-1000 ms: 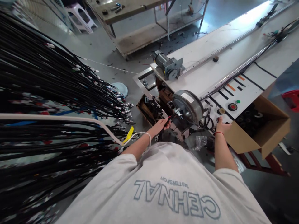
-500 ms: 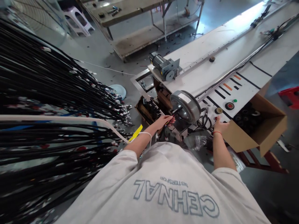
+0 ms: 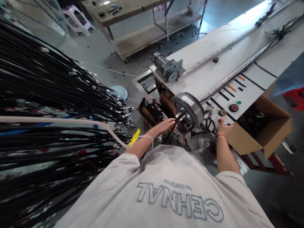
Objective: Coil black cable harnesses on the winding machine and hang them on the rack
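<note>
Left hand [image 3: 167, 124] reaching forward with fingers curled and pinched on a thin black cable [image 3: 177, 117], glossy and rubbery, arcing up against the face of a round grey metal hub motor [image 3: 189, 108], a thick disc with a smooth brushed rim and a pale label on top. Motor seated at the near end of a long white workbench [image 3: 213, 76], flat, painted and scuffed, marked with black and orange stripes. Right hand [image 3: 223, 128] resting at the bench edge just beside a cardboard box [image 3: 266, 131], fingers loosely spread, holding nothing that can be made out; a thin red band around that wrist. Near the right hand, a round red-and-black button [image 3: 234, 108], a small green one [image 3: 238, 102] and a dull brass-coloured knob [image 3: 222, 112] set in the bench face. Box open-topped, corrugated brown, filled with dark round parts too small to tell. Further along the bench, a small grey geared motor [image 3: 166, 67], cylindrical with a boxy bracket. To the left, a dense rack of black cable harnesses [image 3: 47, 95], hanging in long parallel strands tipped with white and red connectors, crossed by a smooth white tube [image 3: 59, 121] with a yellow tag [image 3: 133, 138]. Below, a pale grey cotton T-shirt [image 3: 166, 190] with outlined block letters.
</note>
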The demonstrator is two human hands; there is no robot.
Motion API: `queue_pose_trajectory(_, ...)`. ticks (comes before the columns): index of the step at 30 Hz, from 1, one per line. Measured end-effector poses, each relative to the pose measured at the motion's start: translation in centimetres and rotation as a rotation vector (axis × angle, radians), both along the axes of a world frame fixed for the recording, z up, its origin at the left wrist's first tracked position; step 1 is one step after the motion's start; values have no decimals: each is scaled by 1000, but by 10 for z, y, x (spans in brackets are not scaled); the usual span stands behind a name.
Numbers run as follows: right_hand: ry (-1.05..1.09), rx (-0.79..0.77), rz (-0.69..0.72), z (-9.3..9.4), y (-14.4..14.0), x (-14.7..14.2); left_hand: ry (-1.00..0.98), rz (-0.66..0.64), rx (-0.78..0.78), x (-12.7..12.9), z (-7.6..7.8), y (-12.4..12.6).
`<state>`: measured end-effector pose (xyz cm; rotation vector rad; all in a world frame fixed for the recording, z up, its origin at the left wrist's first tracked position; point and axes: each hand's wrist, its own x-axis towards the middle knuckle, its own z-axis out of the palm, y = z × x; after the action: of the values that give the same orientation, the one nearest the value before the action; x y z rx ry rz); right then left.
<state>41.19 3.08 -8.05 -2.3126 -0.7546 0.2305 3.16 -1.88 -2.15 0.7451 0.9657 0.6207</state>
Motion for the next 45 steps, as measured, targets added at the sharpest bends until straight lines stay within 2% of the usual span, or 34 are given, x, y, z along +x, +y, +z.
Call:
queue_pose_trajectory(6,-4,-10,10,2,0,1,0,14,74,-2,-4,-9)
queue_pose_trajectory(11,7,24,11,-1,1,4,154,8,33,-6,-2,-19)
queue_pose_trajectory(15,-12,51,3,-3,1,4,272,-12,206,-6,2,-22)
queue_pose_trajectory(20,-11,30,-2,-1,1,3,355,74,231,0,4,-28)
queue_pose_trajectory(23,-12,2,-12,2,1,1,338,13,332,-1,1,-29)
queue_pose_trajectory(26,-8,-10,-23,6,1,-1,307,-24,364,-4,-1,-27)
queue_pose_trajectory(33,-3,-5,-22,8,0,-4,255,4,326,-1,0,-22)
queue_pose_trajectory(36,2,-2,-19,8,-1,-3,259,52,261,0,-1,-27)
queue_pose_trajectory(40,26,-32,-10,10,-1,-3,216,34,181,-6,-4,-34)
queue_pose_trajectory(45,27,-25,-10,13,-2,-5,227,91,179,-2,-5,-30)
